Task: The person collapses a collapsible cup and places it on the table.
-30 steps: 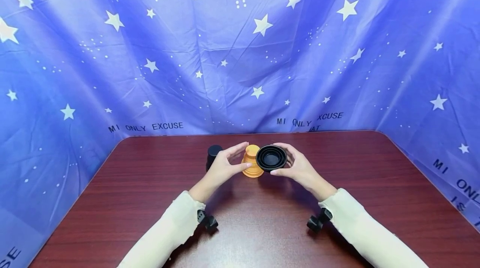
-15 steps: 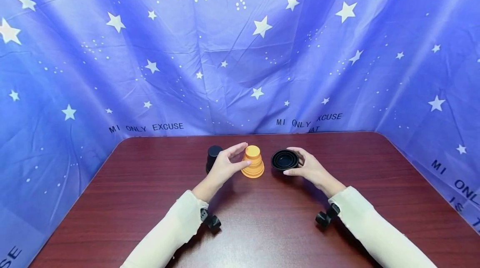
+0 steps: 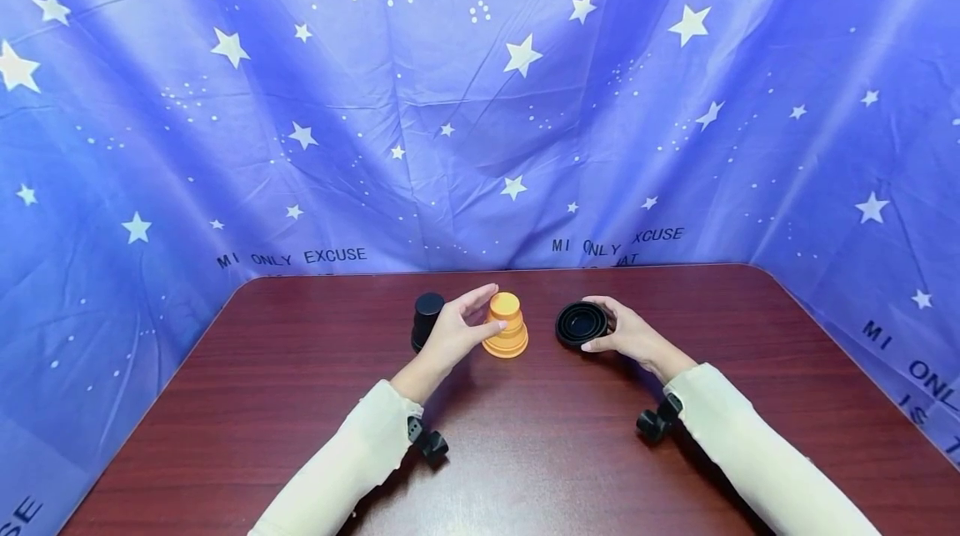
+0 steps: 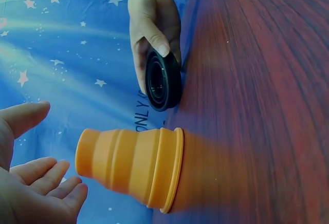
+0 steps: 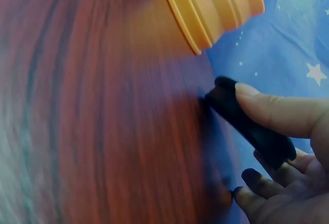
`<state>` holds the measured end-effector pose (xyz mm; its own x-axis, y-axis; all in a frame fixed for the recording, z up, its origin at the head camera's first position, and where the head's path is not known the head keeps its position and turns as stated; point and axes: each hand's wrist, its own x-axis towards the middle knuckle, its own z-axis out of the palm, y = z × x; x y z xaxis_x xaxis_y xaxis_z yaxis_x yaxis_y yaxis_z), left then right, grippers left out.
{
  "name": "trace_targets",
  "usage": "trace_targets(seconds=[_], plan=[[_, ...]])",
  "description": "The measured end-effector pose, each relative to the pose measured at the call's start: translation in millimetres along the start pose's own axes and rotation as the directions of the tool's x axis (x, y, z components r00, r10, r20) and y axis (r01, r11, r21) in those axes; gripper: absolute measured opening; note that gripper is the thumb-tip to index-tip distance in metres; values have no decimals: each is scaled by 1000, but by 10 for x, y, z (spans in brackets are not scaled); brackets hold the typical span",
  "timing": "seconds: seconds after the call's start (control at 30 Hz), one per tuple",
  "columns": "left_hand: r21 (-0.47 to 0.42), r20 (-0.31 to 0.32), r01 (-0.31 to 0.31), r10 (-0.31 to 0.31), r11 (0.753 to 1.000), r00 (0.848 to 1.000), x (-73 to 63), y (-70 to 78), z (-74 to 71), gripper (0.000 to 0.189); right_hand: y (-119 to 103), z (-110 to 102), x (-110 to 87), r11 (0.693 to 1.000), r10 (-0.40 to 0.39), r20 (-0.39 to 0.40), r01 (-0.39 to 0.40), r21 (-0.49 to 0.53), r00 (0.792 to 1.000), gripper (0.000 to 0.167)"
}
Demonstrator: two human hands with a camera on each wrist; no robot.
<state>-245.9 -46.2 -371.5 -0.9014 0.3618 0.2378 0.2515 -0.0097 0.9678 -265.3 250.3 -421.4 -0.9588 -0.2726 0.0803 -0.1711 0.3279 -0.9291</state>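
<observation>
An orange collapsible cup (image 3: 507, 334) stands upside down on the table, stretched out in steps. My left hand (image 4: 38, 178) is beside it, thumb and fingers spread, with a gap between the fingers and the cup's narrow end in the left wrist view. On the right, a black collapsible cup (image 3: 581, 325), flattened into rings with its mouth facing up and toward me, is held by my right hand (image 3: 626, 334). The thumb lies on the near side of its rim; the right wrist view has the black cup (image 5: 252, 124) tilted, one edge close to the table.
Another black stepped cup (image 3: 428, 319) stands behind my left hand, partly hidden by it. The reddish-brown table (image 3: 525, 453) ends at a blue star-patterned curtain (image 3: 450, 102). Black wrist devices (image 3: 658, 419) hang under both sleeves.
My right hand has carried the flattened black cup to the right and slightly down, away from the orange cup. The left hand has barely shifted, and the orange cup stays put.
</observation>
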Motion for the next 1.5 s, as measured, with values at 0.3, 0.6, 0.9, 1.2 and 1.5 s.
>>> trace_targets(seconds=[0.3, 0.6, 0.9, 1.2, 1.5], plan=[[13, -10, -5, 5, 1000, 1000, 27, -28, 16, 59, 56, -118, 21, 996, 70, 79, -64, -69, 994, 80], [-10, -24, 7, -7, 1000, 1000, 167, -345, 1, 60, 140, -176, 31, 991, 59, 124, -43, -127, 991, 84], [11, -56, 15, -14, 1000, 998, 165, -388, 38, 61, 167, -205, 37, 990, 57, 148, -37, -134, 987, 85], [6, -66, 54, -53, 999, 996, 211, -391, 53, 61, 177, -217, 28, 988, 45, 158, -21, -150, 986, 85], [18, -100, 96, -94, 995, 991, 144, -171, 136, 57, 182, -209, 17, 991, 49, 135, -32, -126, 990, 85]])
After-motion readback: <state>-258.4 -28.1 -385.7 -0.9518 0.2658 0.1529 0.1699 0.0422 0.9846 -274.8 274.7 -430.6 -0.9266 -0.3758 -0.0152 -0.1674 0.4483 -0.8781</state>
